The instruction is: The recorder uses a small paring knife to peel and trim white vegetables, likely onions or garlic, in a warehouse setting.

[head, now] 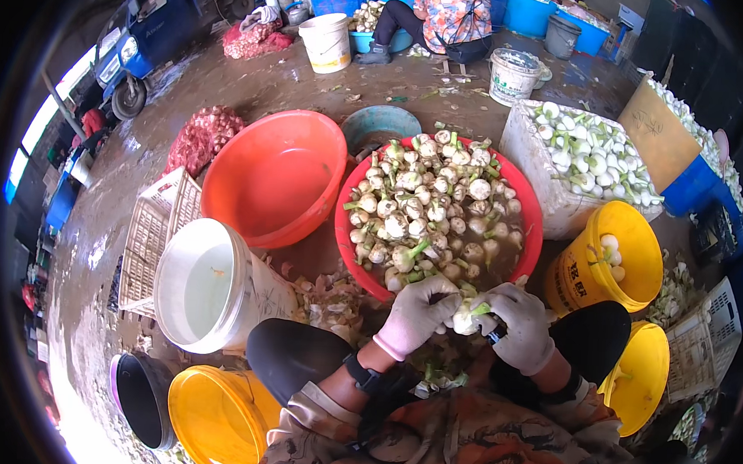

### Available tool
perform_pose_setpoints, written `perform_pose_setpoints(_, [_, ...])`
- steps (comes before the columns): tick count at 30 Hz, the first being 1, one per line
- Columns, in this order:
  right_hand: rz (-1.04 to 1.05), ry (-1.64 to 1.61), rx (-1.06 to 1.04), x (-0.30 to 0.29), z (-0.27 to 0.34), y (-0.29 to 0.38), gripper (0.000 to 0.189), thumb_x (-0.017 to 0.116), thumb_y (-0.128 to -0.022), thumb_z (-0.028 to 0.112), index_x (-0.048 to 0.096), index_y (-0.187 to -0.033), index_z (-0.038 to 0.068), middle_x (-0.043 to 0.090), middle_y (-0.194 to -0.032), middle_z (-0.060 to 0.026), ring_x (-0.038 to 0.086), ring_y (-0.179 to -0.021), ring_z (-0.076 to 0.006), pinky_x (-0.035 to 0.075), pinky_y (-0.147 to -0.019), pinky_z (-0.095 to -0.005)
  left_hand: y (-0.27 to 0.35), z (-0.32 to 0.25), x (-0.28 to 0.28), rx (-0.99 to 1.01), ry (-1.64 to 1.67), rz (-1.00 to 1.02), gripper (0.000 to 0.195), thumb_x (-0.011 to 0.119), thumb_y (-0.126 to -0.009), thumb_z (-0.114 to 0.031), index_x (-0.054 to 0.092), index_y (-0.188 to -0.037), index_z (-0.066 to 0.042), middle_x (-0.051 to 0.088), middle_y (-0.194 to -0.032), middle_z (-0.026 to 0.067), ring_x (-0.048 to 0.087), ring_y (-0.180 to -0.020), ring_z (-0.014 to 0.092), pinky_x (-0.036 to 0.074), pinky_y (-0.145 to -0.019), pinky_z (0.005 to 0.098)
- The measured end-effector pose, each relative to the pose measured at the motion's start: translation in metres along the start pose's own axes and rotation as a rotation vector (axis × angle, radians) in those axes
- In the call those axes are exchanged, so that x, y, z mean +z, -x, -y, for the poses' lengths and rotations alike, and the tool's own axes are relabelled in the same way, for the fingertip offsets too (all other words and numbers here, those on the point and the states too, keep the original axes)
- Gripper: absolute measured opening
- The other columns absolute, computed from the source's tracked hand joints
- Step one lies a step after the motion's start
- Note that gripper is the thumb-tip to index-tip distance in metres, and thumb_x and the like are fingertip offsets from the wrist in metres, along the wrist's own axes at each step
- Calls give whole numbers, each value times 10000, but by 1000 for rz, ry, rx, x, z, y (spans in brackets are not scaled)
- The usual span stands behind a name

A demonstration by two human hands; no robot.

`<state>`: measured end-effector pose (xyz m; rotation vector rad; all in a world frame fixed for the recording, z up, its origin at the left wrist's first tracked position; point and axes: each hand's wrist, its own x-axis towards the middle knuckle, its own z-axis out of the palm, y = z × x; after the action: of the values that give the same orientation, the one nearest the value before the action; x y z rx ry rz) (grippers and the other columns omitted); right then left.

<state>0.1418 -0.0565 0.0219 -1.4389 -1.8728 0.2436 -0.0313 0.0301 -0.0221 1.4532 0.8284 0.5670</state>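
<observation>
Both my hands wear pale gloves and meet over my lap at the near rim of a red plastic basin (535,239). My left hand (419,316) grips a white garlic-like bulb (464,320) with a short green stem. My right hand (521,329) is closed on a small dark tool (497,334) beside the bulb, its working end hidden. Several soiled bulbs (419,203) with cut green stems fill the basin, some sitting in murky brown water. Peelings (443,359) lie between my knees below the hands.
An orange-red basin (271,178), a white bucket (198,286) of water and a yellow bucket (217,412) stand left. To the right are a foam box (529,170) of peeled bulbs and a yellow bucket (631,256) holding several bulbs. Another person (452,18) sits ahead, near a blue vehicle (144,35).
</observation>
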Motion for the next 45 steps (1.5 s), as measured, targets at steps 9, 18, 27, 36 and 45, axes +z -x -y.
perform_pose_setpoints(9, [99,-105,106,-16,-26,-9,133,687,-777,81,664,-903,46,648,-884,-107,593,-869,-324,461,-817,-406,11,-17,-10,315,-131,50,379,708,-869,-105,618,-1232,-44,637,-1118,123,627,-978,165,502,-852,299])
perform_pose_setpoints(18, [-12,138,5,1,-22,0,135,716,-751,93,652,-866,66,633,-844,-92,591,-846,-319,453,-796,-419,0,-5,7,504,-452,-67,85,661,-795,-93,590,-841,-81,559,-856,105,609,-762,308,496,-653,418])
perform_pose_setpoints(27, [-140,-315,402,-12,-38,5,72,674,-820,-13,624,-873,-9,611,-761,-56,559,-697,-95,459,-653,-269,17,-19,10,528,-463,-105,368,798,-753,-145,655,-1086,-76,598,-1021,83,633,-846,241,538,-749,337])
perform_pose_setpoints(36, [-194,-528,518,-24,-35,-4,66,640,-876,37,626,-830,-10,589,-727,5,521,-670,-45,428,-612,-230,13,21,37,694,-1133,61,346,779,-751,-109,622,-1059,-103,579,-953,52,636,-801,232,525,-671,355])
perform_pose_setpoints(45, [-115,-476,522,-19,-27,7,59,647,-864,28,624,-824,-8,610,-722,-10,545,-671,-52,434,-604,-225,9,-22,28,872,-823,-187,286,715,-797,-141,640,-1068,-92,578,-997,78,630,-884,285,532,-703,388])
